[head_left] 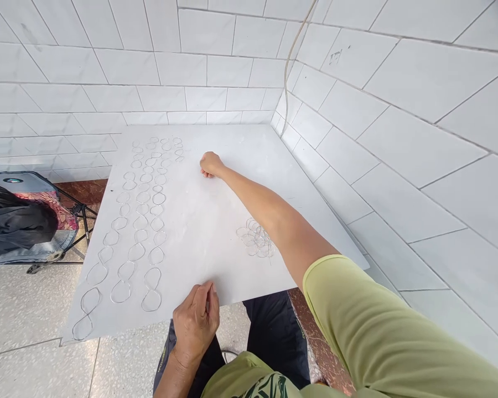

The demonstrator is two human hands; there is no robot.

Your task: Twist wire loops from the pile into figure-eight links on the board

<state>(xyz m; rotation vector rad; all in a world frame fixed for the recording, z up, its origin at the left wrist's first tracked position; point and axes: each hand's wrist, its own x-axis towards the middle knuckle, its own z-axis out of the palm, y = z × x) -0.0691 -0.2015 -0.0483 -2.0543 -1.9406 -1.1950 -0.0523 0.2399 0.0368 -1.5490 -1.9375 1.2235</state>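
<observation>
My right hand [211, 164] reaches out over the far part of the white tabletop [216, 232], its fingers curled closed; whatever they may hold is hidden. To its left, thin wire figure-eight loops [152, 289] lie in columns along the table. Close to my body, my left hand [197, 318] is at the front edge, thumb and fingers pressed together. I cannot make out anything between them. Beside my right forearm sits a tangled heap of wire loops [255, 237], partly covered by the arm.
White tiled walls [207, 69] meet at a corner behind and right of the table. A cable [286, 83] hangs down in that corner. On the left stands a folding chair [66, 240] with dark cloth [19, 218] on it. My legs [276, 331] are under the front edge.
</observation>
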